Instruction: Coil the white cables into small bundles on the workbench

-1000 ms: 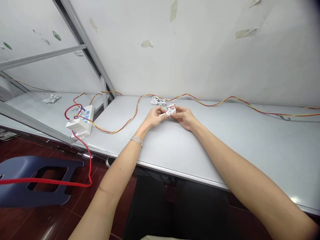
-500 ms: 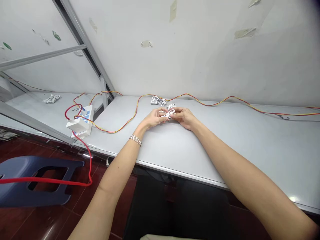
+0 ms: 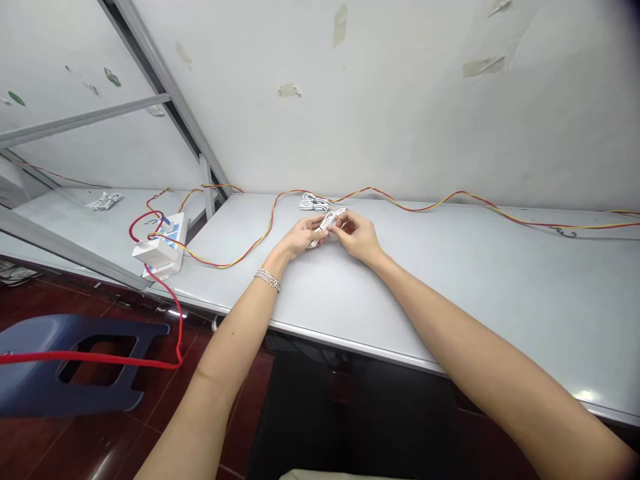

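Note:
Between my two hands is a coiled white cable (image 3: 330, 219), held a little above the grey tabletop (image 3: 345, 293). My left hand (image 3: 303, 237) grips its left part, fingers closed round it. With thumb and fingers, my right hand (image 3: 359, 233) pinches the cable's right side. Just behind them lies a second white cable bundle (image 3: 315, 202), bound with a dark tie. It rests near the back wall, touched by neither hand.
A red and yellow twisted wire (image 3: 273, 220) snakes along the back of the table. On the left stands a white power strip (image 3: 173, 243) with a red cord (image 3: 177, 320). Beyond the metal frame lies another white cable bundle (image 3: 104, 201). A blue stool (image 3: 40, 333) stands below.
The cable in my hands has turned and now slants from lower left to upper right. My right hand has shifted slightly left, its fingers bending more over the cable.

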{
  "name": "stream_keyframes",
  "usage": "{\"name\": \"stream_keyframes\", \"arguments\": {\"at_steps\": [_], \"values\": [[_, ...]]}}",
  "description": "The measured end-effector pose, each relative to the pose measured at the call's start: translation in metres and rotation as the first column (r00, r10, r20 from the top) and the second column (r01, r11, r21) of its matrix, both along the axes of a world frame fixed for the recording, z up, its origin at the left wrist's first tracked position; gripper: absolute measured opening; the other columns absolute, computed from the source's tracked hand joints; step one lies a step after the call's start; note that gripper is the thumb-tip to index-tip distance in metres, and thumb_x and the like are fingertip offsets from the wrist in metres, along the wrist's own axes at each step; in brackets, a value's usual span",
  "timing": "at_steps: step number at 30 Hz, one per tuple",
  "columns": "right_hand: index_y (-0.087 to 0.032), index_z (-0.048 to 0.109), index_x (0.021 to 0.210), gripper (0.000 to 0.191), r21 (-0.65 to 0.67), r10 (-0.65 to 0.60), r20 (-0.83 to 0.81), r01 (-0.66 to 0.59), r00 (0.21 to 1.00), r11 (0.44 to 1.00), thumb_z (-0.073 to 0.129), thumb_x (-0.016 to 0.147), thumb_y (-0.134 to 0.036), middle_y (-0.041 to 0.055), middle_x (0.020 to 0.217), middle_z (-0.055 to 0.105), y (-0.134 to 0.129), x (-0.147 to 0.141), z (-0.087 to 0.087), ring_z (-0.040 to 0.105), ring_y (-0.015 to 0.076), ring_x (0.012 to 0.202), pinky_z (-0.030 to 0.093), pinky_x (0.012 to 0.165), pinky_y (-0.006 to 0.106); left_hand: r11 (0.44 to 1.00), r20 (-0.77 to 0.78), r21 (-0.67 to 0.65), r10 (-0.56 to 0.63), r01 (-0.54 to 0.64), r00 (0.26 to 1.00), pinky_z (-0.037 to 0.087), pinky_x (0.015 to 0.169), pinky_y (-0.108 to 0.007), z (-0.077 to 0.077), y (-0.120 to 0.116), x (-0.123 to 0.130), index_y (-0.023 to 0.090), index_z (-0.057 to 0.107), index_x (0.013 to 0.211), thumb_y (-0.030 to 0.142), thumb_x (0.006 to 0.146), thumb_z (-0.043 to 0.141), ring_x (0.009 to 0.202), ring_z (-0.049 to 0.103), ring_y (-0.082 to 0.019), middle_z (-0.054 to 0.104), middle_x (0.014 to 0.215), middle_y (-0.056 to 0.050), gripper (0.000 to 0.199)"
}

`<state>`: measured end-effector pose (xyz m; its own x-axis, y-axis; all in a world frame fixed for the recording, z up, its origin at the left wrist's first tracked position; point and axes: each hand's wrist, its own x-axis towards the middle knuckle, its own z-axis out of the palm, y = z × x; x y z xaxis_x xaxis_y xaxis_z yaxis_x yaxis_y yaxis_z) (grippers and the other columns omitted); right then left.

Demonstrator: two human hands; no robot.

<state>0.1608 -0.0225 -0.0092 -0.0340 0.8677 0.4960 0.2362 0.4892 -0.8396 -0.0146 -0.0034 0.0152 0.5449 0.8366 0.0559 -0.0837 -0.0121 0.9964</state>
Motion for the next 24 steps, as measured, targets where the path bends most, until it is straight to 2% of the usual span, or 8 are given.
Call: {"name": "stream_keyframes", "arguments": {"at_steps": [3,6,10,17,24], "values": [[-0.02,0.064,0.082,0.032,-0.084,0.049,0.012,-0.048,0.999,0.995,0.065,0.085,-0.052,0.0033,0.077,0.068,-0.0009,0.0002,0.0,0.059,0.0159,0.064,0.047,0.061,0.03,0.991,0.047,-0.041,0.127,-0.125,0.991,0.044,0.062,-0.024,-0.0042,0.0015,0.0023,0.015,0.064,0.116,0.021,0.063,0.083,0.063,0.055,-0.008,0.067,0.091,-0.003,0.057],[-0.02,0.068,0.085,0.036,-0.128,0.091,0.029,-0.087,0.995,0.988,0.069,0.083,-0.056,0.005,0.082,0.072,-0.0012,0.0008,-0.0007,0.063,0.0171,0.065,0.05,0.062,0.031,0.978,0.073,-0.076,0.198,-0.193,0.977,0.047,0.063,-0.025,-0.007,0.0015,0.004,0.018,0.059,0.117,0.017,0.062,0.082,0.062,0.059,-0.01,0.069,0.087,-0.002,0.06],[-0.02,0.071,0.087,0.034,-0.116,0.095,-0.003,-0.095,0.995,0.989,0.077,0.076,-0.052,0.0068,0.09,0.075,-0.0001,0.0022,-0.0026,0.066,0.0189,0.07,0.053,0.065,0.033,0.973,0.066,-0.089,0.218,-0.212,0.974,0.051,0.063,-0.027,-0.0063,-0.0002,0.0055,0.019,0.054,0.118,0.012,0.061,0.079,0.061,0.063,-0.013,0.069,0.082,0.0,0.063],[-0.019,0.076,0.082,0.033,-0.215,0.129,-0.143,-0.158,0.981,0.964,0.084,0.067,-0.047,0.0069,0.08,0.075,0.0031,0.0065,-0.0034,0.066,0.0206,0.065,0.054,0.06,0.035,0.97,0.027,-0.119,0.218,-0.213,0.976,0.048,0.057,-0.025,-0.0073,0.0024,0.0061,0.02,0.054,0.12,0.012,0.061,0.082,0.06,0.067,-0.016,0.067,0.077,0.0,0.066],[-0.019,0.074,0.079,0.022,-0.22,0.16,-0.209,-0.206,0.965,0.953,0.082,0.068,-0.036,0.0067,0.073,0.075,0.0022,0.0058,-0.0036,0.071,0.0241,0.071,0.057,0.068,0.037,0.975,0.008,-0.078,0.207,-0.206,0.978,0.051,0.064,-0.027,-0.009,0.001,0.0055,0.018,0.054,0.124,0.02,0.064,0.085,0.064,0.07,-0.018,0.065,0.075,0.001,0.068]]}}
